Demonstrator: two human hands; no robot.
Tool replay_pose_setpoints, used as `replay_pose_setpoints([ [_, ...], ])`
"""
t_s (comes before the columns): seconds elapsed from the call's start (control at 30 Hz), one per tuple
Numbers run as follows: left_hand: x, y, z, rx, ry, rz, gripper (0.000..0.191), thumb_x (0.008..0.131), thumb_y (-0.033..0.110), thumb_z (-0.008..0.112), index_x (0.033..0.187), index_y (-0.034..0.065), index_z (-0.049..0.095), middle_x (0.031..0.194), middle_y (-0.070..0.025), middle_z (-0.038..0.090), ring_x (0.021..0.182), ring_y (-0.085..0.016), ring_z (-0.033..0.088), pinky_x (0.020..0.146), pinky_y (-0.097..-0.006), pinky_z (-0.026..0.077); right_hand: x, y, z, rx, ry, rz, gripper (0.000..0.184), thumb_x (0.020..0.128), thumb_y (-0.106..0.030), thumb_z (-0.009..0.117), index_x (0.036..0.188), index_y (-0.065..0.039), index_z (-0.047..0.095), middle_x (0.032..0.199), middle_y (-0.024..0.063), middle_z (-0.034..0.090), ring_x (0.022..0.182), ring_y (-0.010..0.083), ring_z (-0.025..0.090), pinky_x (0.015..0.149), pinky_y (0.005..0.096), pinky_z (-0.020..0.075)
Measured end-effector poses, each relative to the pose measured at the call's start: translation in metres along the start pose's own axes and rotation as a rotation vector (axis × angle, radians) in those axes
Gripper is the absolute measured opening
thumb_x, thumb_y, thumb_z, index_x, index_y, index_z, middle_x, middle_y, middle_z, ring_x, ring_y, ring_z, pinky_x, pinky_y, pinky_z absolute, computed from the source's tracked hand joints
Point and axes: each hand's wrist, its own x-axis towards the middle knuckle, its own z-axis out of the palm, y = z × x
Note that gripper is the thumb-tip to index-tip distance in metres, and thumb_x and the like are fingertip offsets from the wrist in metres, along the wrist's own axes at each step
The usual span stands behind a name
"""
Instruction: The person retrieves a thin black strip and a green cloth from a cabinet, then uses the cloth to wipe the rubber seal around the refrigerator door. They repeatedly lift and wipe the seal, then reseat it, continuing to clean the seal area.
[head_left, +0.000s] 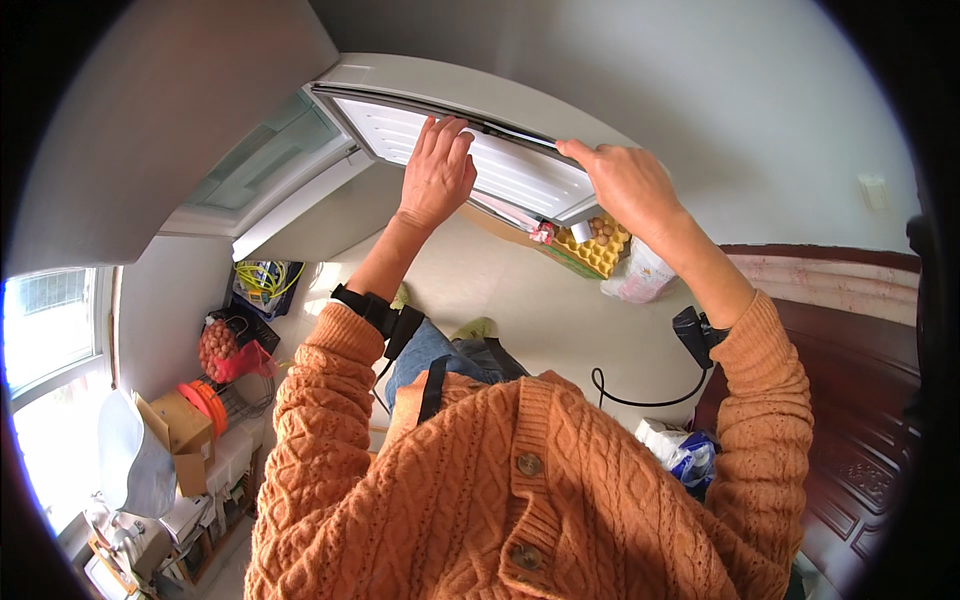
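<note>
In front of me stands an open refrigerator door (517, 178), its white ribbed inner panel framed by a grey rubber seal (390, 102). My left hand (441, 169) lies over the seal on the upper edge, fingers bent; whether the fingertips pinch it is hidden. At the right end of this edge is my right hand (634, 184), fingers curled. A thin, pale, shiny strip (521, 135) runs along the seal from its fingertips towards my left hand. Whether that strip is a tool or part of the seal is unclear. Behind the door, to the left, shows a compartment with glassy drawer fronts (266, 154).
Below the door sit a yellow egg tray (592, 251) with eggs and a white plastic bag (637, 274). At left are a crate with a yellow-green cable (266, 281), a red net bag (219, 349) and a cardboard box (180, 424). A dark wooden door (832, 420) is at right.
</note>
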Motion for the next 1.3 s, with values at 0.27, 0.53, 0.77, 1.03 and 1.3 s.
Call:
replay_pose_setpoints([
  [0.27,0.004,0.018,0.007,-0.015,0.001,0.039,0.034,0.075,0.001,0.063,0.107,0.0049,0.051,0.120,-0.0128,0.055,0.118,-0.030,0.053,0.111,-0.0496,0.036,-0.041,0.016,-0.004,-0.001,0.004,0.075,0.039,0.087,0.001,0.055,0.122,-0.014,0.062,0.073,0.0158,0.065,0.067,0.0341,0.065,0.060,0.0446,0.0522],
  [0.53,0.004,0.028,0.007,-0.027,-0.001,0.080,0.034,0.075,0.002,0.063,0.107,0.0048,0.052,0.121,-0.0128,0.055,0.118,-0.030,0.052,0.111,-0.0498,0.035,-0.081,0.024,-0.009,-0.042,-0.028,0.175,0.036,0.087,0.001,0.056,0.121,-0.012,0.062,0.077,0.0170,0.067,0.067,0.0349,0.065,0.059,0.0453,0.0508],
  [0.77,0.003,0.029,0.004,0.014,-0.034,0.100,0.041,0.077,0.004,0.063,0.116,0.0057,0.052,0.123,-0.0109,0.054,0.121,-0.029,0.050,0.114,-0.0494,0.032,-0.126,0.031,-0.019,-0.080,-0.053,0.239,0.047,0.082,0.005,0.057,0.125,-0.013,0.058,0.076,0.0153,0.066,0.068,0.0341,0.064,0.060,0.0437,0.0504],
  [1.03,0.003,0.030,0.004,0.095,-0.081,0.085,0.049,0.080,0.009,0.063,0.128,0.0073,0.053,0.126,-0.0087,0.053,0.123,-0.025,0.049,0.115,-0.0489,0.029,-0.154,0.043,-0.018,-0.152,-0.013,0.280,0.044,0.086,0.002,0.053,0.126,-0.017,0.057,0.074,0.0155,0.063,0.068,0.0353,0.063,0.061,0.0440,0.0504],
  [1.3,0.002,0.033,0.004,0.062,-0.070,0.064,0.050,0.079,0.010,0.063,0.128,0.0085,0.054,0.124,-0.0096,0.053,0.122,-0.026,0.049,0.114,-0.0504,0.029,-0.194,0.041,-0.021,-0.391,-0.282,0.420,0.038,0.086,-0.001,0.054,0.121,-0.014,0.062,0.067,0.0169,0.064,0.064,0.0359,0.064,0.059,0.0444,0.0499],
])
